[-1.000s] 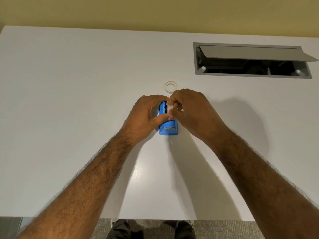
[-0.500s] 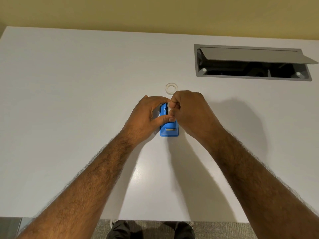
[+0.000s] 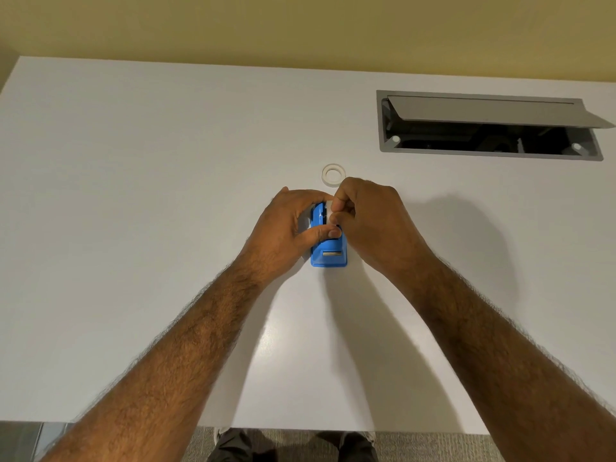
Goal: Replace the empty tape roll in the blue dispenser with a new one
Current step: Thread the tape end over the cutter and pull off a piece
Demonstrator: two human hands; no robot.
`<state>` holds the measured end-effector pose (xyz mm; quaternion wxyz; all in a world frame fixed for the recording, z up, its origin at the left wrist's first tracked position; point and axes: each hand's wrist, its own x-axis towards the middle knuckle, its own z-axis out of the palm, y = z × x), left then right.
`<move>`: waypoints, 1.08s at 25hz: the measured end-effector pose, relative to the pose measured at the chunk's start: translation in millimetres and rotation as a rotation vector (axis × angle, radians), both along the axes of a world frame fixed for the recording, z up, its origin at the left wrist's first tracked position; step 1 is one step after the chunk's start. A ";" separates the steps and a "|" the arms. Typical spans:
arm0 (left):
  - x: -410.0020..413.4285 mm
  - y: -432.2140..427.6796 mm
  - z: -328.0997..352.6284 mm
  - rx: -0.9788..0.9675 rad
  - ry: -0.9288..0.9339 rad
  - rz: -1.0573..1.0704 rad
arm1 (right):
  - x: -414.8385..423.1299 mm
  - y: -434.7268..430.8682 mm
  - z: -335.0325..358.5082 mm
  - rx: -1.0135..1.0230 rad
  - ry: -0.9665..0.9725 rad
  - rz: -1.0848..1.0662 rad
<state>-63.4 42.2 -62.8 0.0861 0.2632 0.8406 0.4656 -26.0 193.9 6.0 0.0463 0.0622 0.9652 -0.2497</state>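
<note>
Since a second ago: right hand [image 3: 373,225] has pressed closer | left hand [image 3: 293,225] clamps blue plastic dispenser [image 3: 328,253] on white table [image 3: 133,195] | my right fingertips [image 3: 340,211] pinch new white roll [image 3: 329,208], seating | empty ring core [image 3: 333,174] just beyond.

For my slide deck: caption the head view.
Both hands, left and right, seat a roll in the blue dispenser; a ring lies beyond.
</note>
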 end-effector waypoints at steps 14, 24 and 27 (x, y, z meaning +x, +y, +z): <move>-0.6 0.3 1.8 -0.033 0.004 0.010 | -5.2 2.2 -18.7 0.033 -0.135 -0.028; -0.3 2.1 2.6 -0.017 0.004 0.019 | -6.2 -0.1 -8.2 0.089 -0.118 0.012; -0.4 2.3 2.4 -0.007 0.016 0.012 | -5.7 2.4 -14.7 0.075 -0.110 0.021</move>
